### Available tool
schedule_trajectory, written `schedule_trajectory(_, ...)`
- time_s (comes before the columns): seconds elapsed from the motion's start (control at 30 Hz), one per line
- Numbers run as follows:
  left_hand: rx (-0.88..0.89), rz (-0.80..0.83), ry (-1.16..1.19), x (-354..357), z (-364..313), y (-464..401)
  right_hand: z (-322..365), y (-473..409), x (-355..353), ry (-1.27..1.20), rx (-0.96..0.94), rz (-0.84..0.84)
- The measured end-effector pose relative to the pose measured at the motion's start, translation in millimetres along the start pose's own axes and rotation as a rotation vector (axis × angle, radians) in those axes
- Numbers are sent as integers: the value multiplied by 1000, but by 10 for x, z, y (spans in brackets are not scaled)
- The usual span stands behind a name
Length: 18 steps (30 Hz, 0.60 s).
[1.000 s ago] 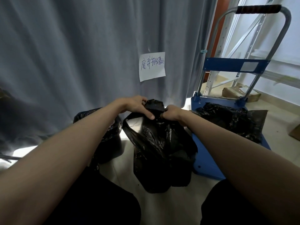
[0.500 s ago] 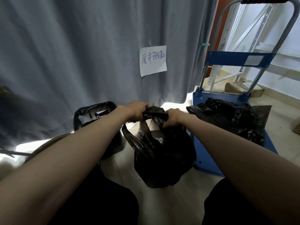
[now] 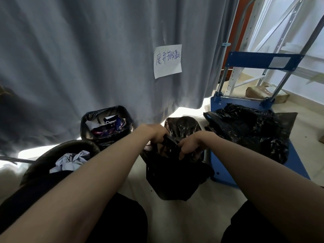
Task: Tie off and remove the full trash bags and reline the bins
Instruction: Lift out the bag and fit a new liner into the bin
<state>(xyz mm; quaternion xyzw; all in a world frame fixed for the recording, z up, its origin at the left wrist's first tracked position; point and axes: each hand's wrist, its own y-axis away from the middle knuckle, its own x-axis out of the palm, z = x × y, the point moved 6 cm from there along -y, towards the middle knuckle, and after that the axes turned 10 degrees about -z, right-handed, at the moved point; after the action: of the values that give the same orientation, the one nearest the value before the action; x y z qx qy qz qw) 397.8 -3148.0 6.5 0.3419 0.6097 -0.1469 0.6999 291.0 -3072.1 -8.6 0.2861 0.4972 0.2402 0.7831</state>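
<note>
Head view is looking down at two bare forearms reaching forward over a pale floor [image 3: 175, 213]. Left hand [image 3: 155, 134] is curling its fingers into the gathered top of a full black trash bag [image 3: 175, 179], gripping the plastic at the left side of the neck. Right hand [image 3: 190, 145] is doing the same on the right side, its fingers bent down and pinching a fold of the bag's mouth. Both hands are sitting close together, with the bunched plastic between them. The bag itself is hanging or resting low in the middle of the scene, just in front of the person's dark-clothed knees; whether its bottom is touching the floor cannot be told.

Directly behind the hands, a bin with a black liner [image 3: 182, 125] is standing near the hem of a grey curtain [image 3: 87, 58]. To its left, a second lined bin [image 3: 107, 125] is holding paper and coloured packaging. Nearer on the left, a round dark bin [image 3: 57, 151] is carrying crumpled pale cloth or paper.

On the right, a blue platform trolley [image 3: 226, 171] is bearing a heap of black bags [image 3: 250, 132]. A white handwritten note [image 3: 167, 61] is hanging on the curtain, and metal shelving [image 3: 259, 41] is standing behind the trolley.
</note>
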Motion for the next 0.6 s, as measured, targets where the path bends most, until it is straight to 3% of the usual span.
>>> schedule_trajectory(0.07,-56,79,-34,187,-41,-15,1,-76,68,7,-2,16)
schedule_trajectory(0.17,-110,167,-97,411,-36,-13,-33,-168,-83,72,-34,-177)
schedule_trajectory(0.37,-135,-212,-8,-23,134,-58,-135,-105,-554,115,-43,-746)
schedule_trajectory(0.6,-242,-515,-100,-175,202,66,-125,26,-720,167,-31,-1041)
